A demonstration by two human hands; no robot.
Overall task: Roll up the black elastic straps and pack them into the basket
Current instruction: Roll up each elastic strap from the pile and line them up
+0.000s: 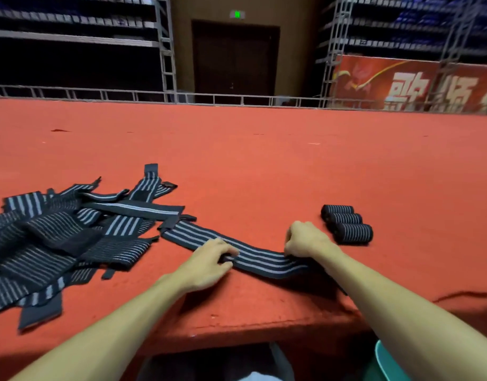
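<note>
Both forearms (113,328) cross the near edge of the red carpeted platform (264,149). My left hand (209,264) pinches the flat strap (260,257) with curled fingers; my right hand (305,240) fists its right end. Loose straps (71,235) pile left, three rolls (346,224) right. Far off: truss (166,50), dark door (234,59), red banner (401,83).

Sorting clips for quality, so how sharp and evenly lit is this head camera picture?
Head view: the strap held by the left hand and right hand is sharp, as are the rolled straps; the loose pile blurs toward the left edge; the red surface is evenly lit, the far stands dim.
</note>
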